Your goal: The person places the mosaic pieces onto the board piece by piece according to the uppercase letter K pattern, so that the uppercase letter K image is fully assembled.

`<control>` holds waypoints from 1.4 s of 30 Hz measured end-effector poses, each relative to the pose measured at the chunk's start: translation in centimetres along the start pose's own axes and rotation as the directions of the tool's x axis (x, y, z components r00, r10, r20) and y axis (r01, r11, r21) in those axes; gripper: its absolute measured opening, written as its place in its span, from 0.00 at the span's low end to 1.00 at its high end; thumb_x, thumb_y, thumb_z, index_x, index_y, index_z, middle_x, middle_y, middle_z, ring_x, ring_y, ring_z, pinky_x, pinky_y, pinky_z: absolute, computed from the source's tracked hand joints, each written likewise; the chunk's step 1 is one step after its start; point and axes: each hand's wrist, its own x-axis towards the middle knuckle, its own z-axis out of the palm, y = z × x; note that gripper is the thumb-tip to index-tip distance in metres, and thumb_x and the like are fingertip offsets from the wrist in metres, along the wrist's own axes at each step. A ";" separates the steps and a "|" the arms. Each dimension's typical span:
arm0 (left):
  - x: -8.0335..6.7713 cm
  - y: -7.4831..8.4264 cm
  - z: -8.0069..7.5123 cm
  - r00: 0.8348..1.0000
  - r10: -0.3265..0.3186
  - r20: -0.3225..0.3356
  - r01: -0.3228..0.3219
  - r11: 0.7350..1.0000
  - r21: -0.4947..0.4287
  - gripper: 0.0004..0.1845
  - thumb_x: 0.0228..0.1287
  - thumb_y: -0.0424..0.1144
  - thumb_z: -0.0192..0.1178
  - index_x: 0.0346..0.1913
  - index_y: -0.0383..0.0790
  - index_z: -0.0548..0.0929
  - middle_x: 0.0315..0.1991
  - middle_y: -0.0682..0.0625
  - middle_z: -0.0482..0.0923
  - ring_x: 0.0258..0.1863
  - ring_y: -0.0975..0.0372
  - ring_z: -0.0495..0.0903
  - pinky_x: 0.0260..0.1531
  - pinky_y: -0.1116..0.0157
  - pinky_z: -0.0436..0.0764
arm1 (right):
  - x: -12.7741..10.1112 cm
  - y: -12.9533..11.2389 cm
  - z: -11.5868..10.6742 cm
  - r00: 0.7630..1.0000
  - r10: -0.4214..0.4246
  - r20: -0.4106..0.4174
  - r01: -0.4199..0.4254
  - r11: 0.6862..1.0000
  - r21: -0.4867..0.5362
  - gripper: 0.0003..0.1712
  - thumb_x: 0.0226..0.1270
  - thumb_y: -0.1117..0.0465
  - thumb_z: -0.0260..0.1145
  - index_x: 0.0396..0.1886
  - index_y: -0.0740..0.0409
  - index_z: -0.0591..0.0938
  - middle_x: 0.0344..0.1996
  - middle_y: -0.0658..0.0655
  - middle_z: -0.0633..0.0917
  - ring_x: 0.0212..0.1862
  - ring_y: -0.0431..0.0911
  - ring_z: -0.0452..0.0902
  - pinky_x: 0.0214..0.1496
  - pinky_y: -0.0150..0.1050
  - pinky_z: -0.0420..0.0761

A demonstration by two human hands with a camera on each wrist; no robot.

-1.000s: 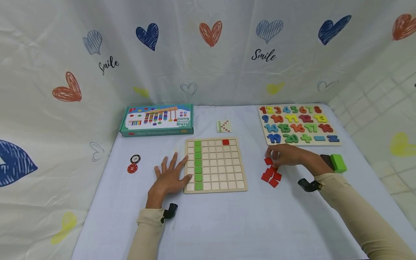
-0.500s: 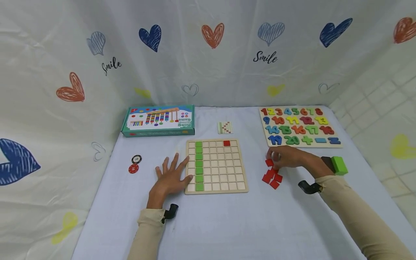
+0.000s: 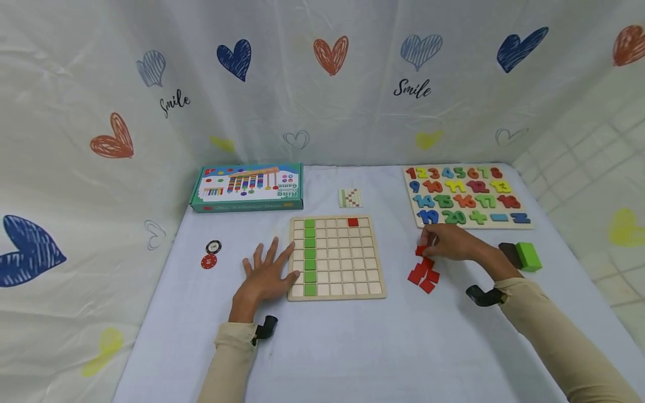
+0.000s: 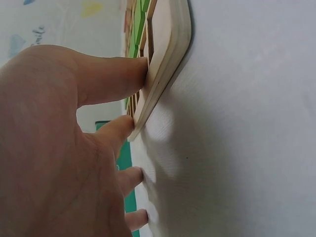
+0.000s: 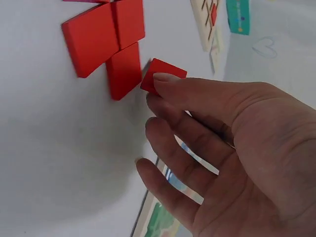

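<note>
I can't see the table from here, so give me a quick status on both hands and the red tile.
Left hand flat, pressing grid board edge. Right hand pinching one red tile beside the loose red tiles. Nothing in the way.

- Two bare hands, left (image 3: 264, 275) and right (image 3: 453, 242), no rings or gloves.
- Long beige sleeves (image 3: 554, 330) down to both wrists.
- Small black camera mount (image 3: 264, 328) strapped at each wrist, over the cuff.

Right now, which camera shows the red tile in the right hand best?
The right wrist view: the red tile fills the frame near the fingertips of the right hand, lifted beside the loose red tiles. The head view shows it small, partly hidden. The left wrist view does not show it.
</note>
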 end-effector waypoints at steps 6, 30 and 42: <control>0.0 0.0 0.1 1.000 -0.004 -0.001 0.004 1.000 0.000 0.43 0.75 0.58 0.58 0.87 0.60 0.54 0.89 0.43 0.36 0.84 0.35 0.30 0.72 0.23 0.32 | 1.1 -1.9 -0.3 0.994 -0.069 -0.088 0.070 0.998 0.003 0.11 0.67 0.63 0.77 0.44 0.57 0.83 0.40 0.52 0.87 0.44 0.48 0.79 0.42 0.36 0.83; 0.2 -0.2 0.4 1.000 -0.004 -0.017 0.004 1.000 0.003 0.42 0.75 0.59 0.57 0.86 0.60 0.55 0.89 0.45 0.36 0.85 0.36 0.30 0.72 0.24 0.32 | 11.5 -10.8 5.4 0.960 -0.227 -0.164 0.234 0.972 0.027 0.06 0.73 0.64 0.71 0.46 0.57 0.84 0.41 0.55 0.88 0.43 0.48 0.81 0.48 0.46 0.81; -0.1 0.1 0.1 1.000 -0.002 -0.012 0.003 1.000 0.013 0.42 0.75 0.59 0.57 0.87 0.60 0.54 0.89 0.44 0.36 0.85 0.35 0.31 0.72 0.23 0.33 | 11.8 -10.6 6.0 0.972 -0.183 -0.148 0.194 0.979 0.067 0.07 0.74 0.62 0.71 0.48 0.56 0.87 0.41 0.54 0.87 0.44 0.48 0.79 0.49 0.45 0.79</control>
